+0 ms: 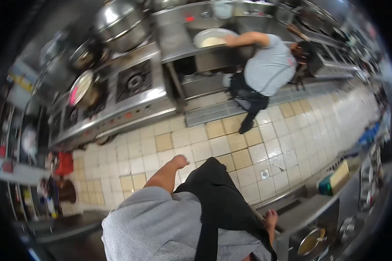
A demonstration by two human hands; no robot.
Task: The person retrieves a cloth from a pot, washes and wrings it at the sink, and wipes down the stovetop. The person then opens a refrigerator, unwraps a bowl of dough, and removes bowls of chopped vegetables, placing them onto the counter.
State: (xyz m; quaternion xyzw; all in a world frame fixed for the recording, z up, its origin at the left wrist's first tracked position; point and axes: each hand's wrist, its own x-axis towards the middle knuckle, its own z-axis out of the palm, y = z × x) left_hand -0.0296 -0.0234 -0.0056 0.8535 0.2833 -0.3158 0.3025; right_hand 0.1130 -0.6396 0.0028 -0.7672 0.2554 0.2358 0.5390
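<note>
My left hand [180, 162] hangs over the tiled floor in front of me, its fingers curled in and nothing visible in them. Low at my right side, my right hand [270, 217] is also loosely closed and shows no object. It is close to the steel counter [292, 217] on the right; I cannot tell whether it touches it. A black apron [213, 195] covers my front over a grey shirt.
Ahead, a co-worker [270, 65] bends with one arm at a large white bowl [204, 35]. A gas stove [135, 82] with pots stands front left. A red container [64, 163] sits at left. A drain grate [213, 114] crosses the shiny floor. A pan [311, 241] lies right.
</note>
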